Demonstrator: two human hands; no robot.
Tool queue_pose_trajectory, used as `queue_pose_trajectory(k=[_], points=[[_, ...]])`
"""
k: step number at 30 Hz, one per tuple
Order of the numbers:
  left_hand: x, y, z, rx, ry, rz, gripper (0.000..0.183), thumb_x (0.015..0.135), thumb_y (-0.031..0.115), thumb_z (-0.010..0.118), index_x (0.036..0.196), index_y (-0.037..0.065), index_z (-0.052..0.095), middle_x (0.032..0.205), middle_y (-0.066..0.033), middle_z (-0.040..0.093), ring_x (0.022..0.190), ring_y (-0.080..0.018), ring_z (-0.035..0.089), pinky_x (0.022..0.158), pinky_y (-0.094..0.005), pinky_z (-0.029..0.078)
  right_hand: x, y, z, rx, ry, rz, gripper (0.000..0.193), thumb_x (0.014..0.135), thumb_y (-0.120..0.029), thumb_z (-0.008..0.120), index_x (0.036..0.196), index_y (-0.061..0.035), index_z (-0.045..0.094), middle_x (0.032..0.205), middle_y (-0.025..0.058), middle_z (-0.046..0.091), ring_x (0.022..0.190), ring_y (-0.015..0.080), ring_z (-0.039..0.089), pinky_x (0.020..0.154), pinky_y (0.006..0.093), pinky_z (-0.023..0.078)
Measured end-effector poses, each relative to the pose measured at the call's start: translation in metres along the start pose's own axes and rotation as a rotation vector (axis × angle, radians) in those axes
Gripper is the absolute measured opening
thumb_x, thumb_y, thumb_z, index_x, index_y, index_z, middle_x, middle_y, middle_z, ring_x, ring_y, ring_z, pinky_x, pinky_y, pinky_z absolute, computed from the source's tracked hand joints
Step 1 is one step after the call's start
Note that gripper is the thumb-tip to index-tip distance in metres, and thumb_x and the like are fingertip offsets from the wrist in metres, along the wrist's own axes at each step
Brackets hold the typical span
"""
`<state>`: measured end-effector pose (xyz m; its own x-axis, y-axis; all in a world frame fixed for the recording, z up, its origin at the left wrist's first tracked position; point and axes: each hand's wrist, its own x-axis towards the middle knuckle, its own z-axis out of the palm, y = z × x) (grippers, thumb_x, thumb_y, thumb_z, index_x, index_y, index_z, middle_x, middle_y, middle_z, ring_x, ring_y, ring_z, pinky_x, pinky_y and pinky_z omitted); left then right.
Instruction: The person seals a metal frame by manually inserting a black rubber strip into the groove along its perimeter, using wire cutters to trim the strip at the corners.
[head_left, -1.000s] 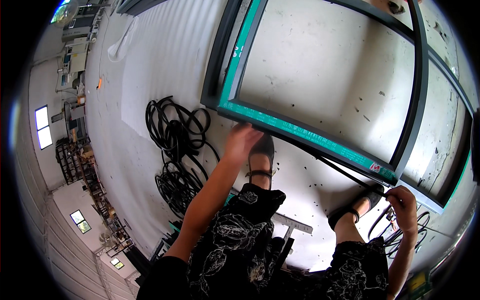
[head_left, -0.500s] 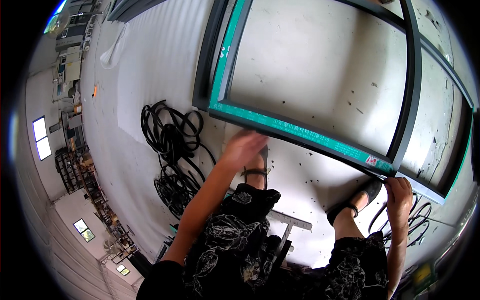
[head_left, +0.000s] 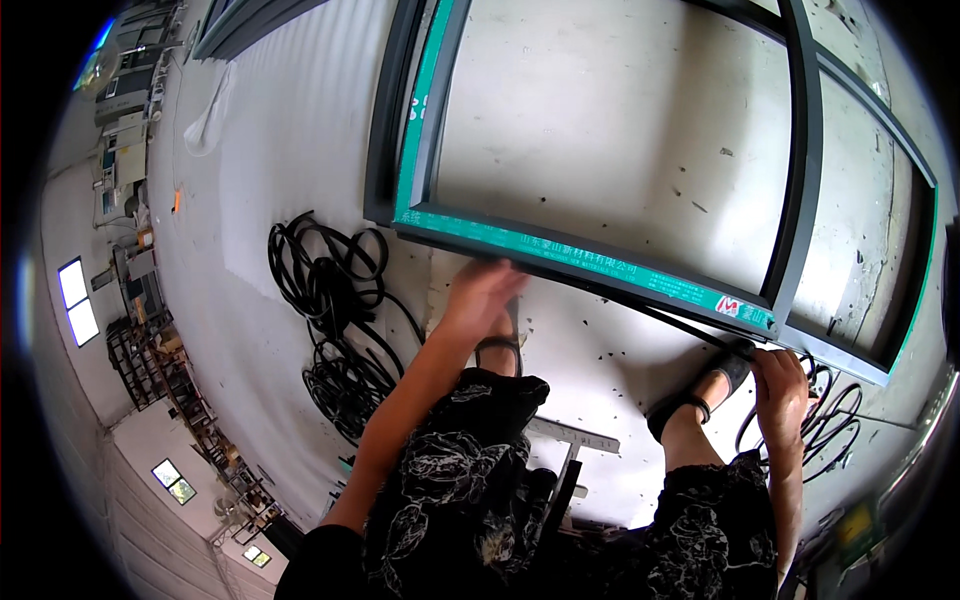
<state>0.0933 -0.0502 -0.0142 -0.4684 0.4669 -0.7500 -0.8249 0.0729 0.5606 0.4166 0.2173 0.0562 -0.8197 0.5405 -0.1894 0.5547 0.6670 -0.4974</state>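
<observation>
A dark grey window frame (head_left: 800, 170) with green printed film along its faces takes up the upper right. At its near edge, toward the left corner, is my left hand (head_left: 483, 292), smeared by motion; its fingertips touch or nearly touch the edge, and I cannot tell whether it holds anything. My right hand (head_left: 780, 392) is closed in a pinch on a thin black rubber strip (head_left: 690, 328) by the frame's right part. From there the strip slants up and left to the underside of the frame's near edge.
Tangled black strip (head_left: 335, 300) lies on the floor to the left, and more loops (head_left: 835, 425) lie beyond my right hand. My feet stand under the near edge. A metal square-ended bar (head_left: 575, 433) sits between my knees. Shelves line the far left wall.
My right hand has drawn slightly down and left, and the strip now hangs away from the frame edge. The view has shifted, moving the frame a little left.
</observation>
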Motion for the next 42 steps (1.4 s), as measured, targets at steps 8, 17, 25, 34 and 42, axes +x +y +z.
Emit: queue_pose_trajectory(k=[8, 17, 25, 34, 42], points=[[0.007, -0.008, 0.014, -0.012, -0.057, -0.159, 0.008, 0.092, 0.008, 0.055, 0.095, 0.001, 0.057, 0.095, -0.0096, 0.062, 0.099, -0.0262, 0.061, 0.095, -0.0409, 0.048, -0.008, 0.004, -0.003, -0.118, 0.04, -0.029, 0.013, 0.075, -0.001, 0.063, 0.088, -0.003, 0.062, 0.076, 0.0104, 0.057, 0.074, 0.0276, 0.056, 0.065, 0.0379, 0.046], [0.007, -0.009, 0.03, 0.041, -0.082, -0.234, 0.006, 0.091, 0.005, 0.056, 0.095, 0.001, 0.057, 0.097, -0.0121, 0.061, 0.099, -0.027, 0.061, 0.097, -0.0425, 0.048, -0.011, 0.005, 0.006, -0.087, 0.034, 0.012, 0.013, 0.075, -0.001, 0.063, 0.088, -0.0015, 0.061, 0.078, 0.0119, 0.058, 0.075, 0.0297, 0.056, 0.066, 0.0394, 0.046], [0.011, -0.018, 0.03, -0.081, -0.145, -0.326, 0.007, 0.088, 0.004, 0.06, 0.093, -0.001, 0.059, 0.099, -0.0124, 0.062, 0.1, -0.0268, 0.06, 0.097, -0.0415, 0.049, -0.013, 0.012, 0.009, -0.08, 0.062, 0.007, 0.014, 0.076, -0.002, 0.063, 0.09, -0.0008, 0.062, 0.08, 0.0122, 0.059, 0.075, 0.0301, 0.056, 0.067, 0.0393, 0.046], [0.016, -0.022, 0.039, 0.007, -0.116, -0.345, 0.011, 0.088, 0.005, 0.06, 0.098, 0.0, 0.06, 0.106, -0.0119, 0.062, 0.105, -0.0254, 0.059, 0.101, -0.0396, 0.046, -0.012, 0.01, 0.004, -0.069, 0.136, -0.012, 0.016, 0.076, -0.001, 0.063, 0.092, -0.0003, 0.063, 0.081, 0.0118, 0.06, 0.076, 0.03, 0.057, 0.068, 0.0387, 0.046], [0.022, -0.037, 0.051, 0.096, -0.193, -0.371, 0.015, 0.089, 0.008, 0.06, 0.103, 0.004, 0.06, 0.109, -0.0094, 0.061, 0.107, -0.0235, 0.058, 0.1, -0.0368, 0.045, -0.015, 0.016, 0.013, -0.127, 0.17, -0.054, 0.019, 0.074, 0.001, 0.063, 0.093, -0.0008, 0.063, 0.081, 0.0104, 0.06, 0.075, 0.0276, 0.057, 0.067, 0.0374, 0.047]])
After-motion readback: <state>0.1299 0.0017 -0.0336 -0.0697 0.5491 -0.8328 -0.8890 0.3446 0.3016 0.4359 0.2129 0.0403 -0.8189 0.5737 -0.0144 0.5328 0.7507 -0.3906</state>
